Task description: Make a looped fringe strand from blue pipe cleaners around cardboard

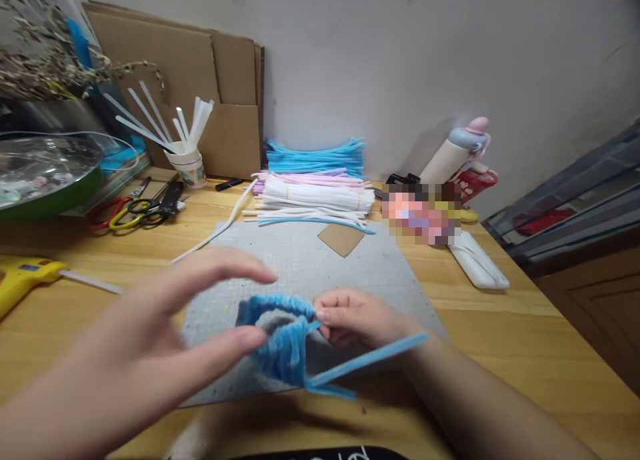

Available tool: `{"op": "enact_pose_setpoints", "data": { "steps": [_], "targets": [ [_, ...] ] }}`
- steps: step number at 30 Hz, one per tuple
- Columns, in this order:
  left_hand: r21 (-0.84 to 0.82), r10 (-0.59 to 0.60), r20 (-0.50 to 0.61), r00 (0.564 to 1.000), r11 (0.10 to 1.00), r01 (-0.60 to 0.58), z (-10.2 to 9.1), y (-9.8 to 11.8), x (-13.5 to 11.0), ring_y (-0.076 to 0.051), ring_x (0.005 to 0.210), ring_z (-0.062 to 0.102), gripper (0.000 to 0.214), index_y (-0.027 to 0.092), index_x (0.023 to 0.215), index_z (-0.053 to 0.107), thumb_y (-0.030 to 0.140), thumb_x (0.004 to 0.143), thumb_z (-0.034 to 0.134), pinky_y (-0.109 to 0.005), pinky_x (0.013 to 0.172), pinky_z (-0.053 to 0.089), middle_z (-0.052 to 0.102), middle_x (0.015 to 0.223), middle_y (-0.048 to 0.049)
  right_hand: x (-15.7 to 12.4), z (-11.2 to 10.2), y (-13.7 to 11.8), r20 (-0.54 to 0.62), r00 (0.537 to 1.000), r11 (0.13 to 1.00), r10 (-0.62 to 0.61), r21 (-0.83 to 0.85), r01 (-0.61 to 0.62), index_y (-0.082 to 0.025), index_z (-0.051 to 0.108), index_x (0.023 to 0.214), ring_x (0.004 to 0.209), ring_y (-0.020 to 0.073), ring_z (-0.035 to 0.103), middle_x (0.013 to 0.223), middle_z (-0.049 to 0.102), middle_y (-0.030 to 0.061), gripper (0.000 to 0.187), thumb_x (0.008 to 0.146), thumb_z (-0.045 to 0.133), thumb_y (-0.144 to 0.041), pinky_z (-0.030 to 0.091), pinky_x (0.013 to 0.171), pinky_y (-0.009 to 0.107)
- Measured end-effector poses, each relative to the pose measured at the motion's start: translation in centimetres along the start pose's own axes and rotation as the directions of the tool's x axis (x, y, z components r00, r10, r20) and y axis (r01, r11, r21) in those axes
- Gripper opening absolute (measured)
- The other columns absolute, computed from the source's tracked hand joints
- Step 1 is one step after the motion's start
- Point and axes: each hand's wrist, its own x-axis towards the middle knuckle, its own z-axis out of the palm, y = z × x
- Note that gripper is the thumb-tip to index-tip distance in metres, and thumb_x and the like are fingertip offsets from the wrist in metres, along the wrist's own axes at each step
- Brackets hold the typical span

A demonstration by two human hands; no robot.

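A blue pipe-cleaner piece (283,340), bent into loops with loose straight ends running right, hangs over a grey cutting mat (310,260). My left hand (165,340) is close to the camera, thumb and fingers spread, its thumb tip touching the left side of the blue loops. My right hand (355,317) is closed in a pinch on the piece's right side, where a stem bends. One straight blue stem (370,359) sticks out below my right wrist.
Stacks of blue, pink and white pipe cleaners (315,180) lie at the mat's far edge beside a small cardboard piece (341,239). A yellow glue gun (25,277), scissors (145,210), a cup of glue sticks (187,160) and a white case (477,263) surround the mat.
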Motion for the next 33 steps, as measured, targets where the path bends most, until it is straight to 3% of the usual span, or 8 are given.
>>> {"op": "enact_pose_setpoints", "data": {
  "steps": [2, 5, 11, 18, 25, 27, 30, 33],
  "targets": [
    [0.044, 0.079, 0.151, 0.985, 0.995, -0.086, 1.6, 0.2, 1.9, -0.031, 0.106, 0.058, 0.048, 0.033, 0.108, 0.069, 0.045, 0.063, 0.077, -0.045, 0.093, 0.047, 0.067, 0.111, -0.0045, 0.1, 0.5, 0.3, 0.053, 0.998, 0.994, -0.014, -0.105, 0.02, -0.017, 0.055, 0.069, 0.051, 0.0072, 0.03, 0.056, 0.039, -0.0061, 0.038, 0.083, 0.059, -0.052, 0.02, 0.048, 0.022],
    [0.035, 0.045, 0.344, 0.938, 0.998, -0.061, 3.7, -0.2, 2.8, -0.029, 0.099, 0.062, 0.052, 0.034, 0.109, 0.068, 0.038, 0.059, 0.08, -0.04, 0.083, 0.052, 0.068, 0.107, -0.004, 0.2, 0.9, 0.8, 0.103, 0.994, 0.994, -0.023, -0.104, 0.034, -0.017, 0.055, 0.071, 0.055, 0.0082, 0.033, 0.06, 0.041, -0.005, 0.04, 0.084, 0.057, -0.054, 0.023, 0.052, 0.023],
    [-0.055, 0.07, 0.342, 0.937, 0.997, -0.054, 3.0, -1.5, 1.8, -0.026, 0.099, 0.065, 0.066, 0.034, 0.123, 0.061, 0.033, 0.06, 0.082, -0.033, 0.08, 0.054, 0.067, 0.116, -0.0037, 0.1, 0.3, 1.2, 0.038, 0.995, 0.985, -0.089, -0.145, 0.094, -0.016, 0.056, 0.073, 0.058, 0.0083, 0.034, 0.064, 0.042, -0.0043, 0.037, 0.088, 0.054, -0.051, 0.025, 0.055, 0.023],
    [0.079, 0.215, 0.349, 0.912, 0.963, -0.257, 4.8, -2.1, 2.3, -0.021, 0.091, 0.063, 0.014, 0.029, 0.096, 0.068, 0.033, 0.084, 0.063, -0.035, 0.083, 0.046, 0.071, 0.096, -0.0012, 0.6, 0.9, 0.9, -0.012, 0.996, 0.963, -0.093, -0.256, 0.087, -0.016, 0.058, 0.076, 0.061, 0.01, 0.037, 0.066, 0.043, -0.0034, 0.033, 0.089, 0.049, -0.046, 0.029, 0.058, 0.024],
    [0.257, 0.233, 0.401, 0.886, 0.899, -0.353, 5.8, -1.9, 2.5, -0.02, 0.086, 0.061, 0.013, 0.026, 0.094, 0.066, 0.033, 0.085, 0.06, -0.036, 0.076, 0.038, 0.07, 0.091, -0.0009, -0.5, 2.1, 0.1, -0.226, 0.971, 0.815, -0.079, -0.575, -0.067, -0.017, 0.056, 0.073, 0.07, 0.0117, 0.045, 0.071, 0.053, -0.0019, 0.018, 0.088, 0.05, -0.026, 0.033, 0.063, 0.025],
    [0.277, 0.221, 0.42, 0.88, 0.892, -0.356, 5.8, -1.5, 2.5, -0.02, 0.085, 0.06, 0.014, 0.025, 0.092, 0.066, 0.034, 0.082, 0.064, -0.035, 0.075, 0.036, 0.069, 0.09, 0.0004, -0.7, 2.0, -0.1, -0.228, 0.974, 0.88, 0.001, -0.462, -0.109, -0.016, 0.057, 0.074, 0.063, 0.0093, 0.042, 0.067, 0.05, -0.003, 0.018, 0.088, 0.05, -0.024, 0.031, 0.058, 0.023],
    [0.324, 0.199, 0.405, 0.892, 0.881, -0.344, 6.0, -1.2, 2.4, -0.02, 0.083, 0.06, 0.012, 0.024, 0.089, 0.065, 0.034, 0.082, 0.064, -0.035, 0.075, 0.035, 0.068, 0.089, 0.0019, -0.5, 1.7, 0.2, -0.126, 0.984, 0.986, 0.13, -0.085, -0.141, -0.015, 0.056, 0.075, 0.047, 0.006, 0.028, 0.056, 0.038, -0.0073, 0.021, 0.088, 0.052, -0.032, 0.022, 0.045, 0.02],
    [0.375, 0.182, 0.39, 0.902, 0.863, -0.337, 6.3, -1.2, 2.4, -0.02, 0.081, 0.06, 0.009, 0.023, 0.084, 0.064, 0.032, 0.083, 0.062, -0.036, 0.075, 0.033, 0.067, 0.085, 0.0023, -0.2, 1.4, 0.7, -0.006, 0.992, 0.974, 0.126, 0.193, -0.123, -0.016, 0.053, 0.073, 0.042, 0.0047, 0.017, 0.05, 0.029, -0.0106, 0.026, 0.085, 0.058, -0.039, 0.013, 0.04, 0.02]
  ]
}}
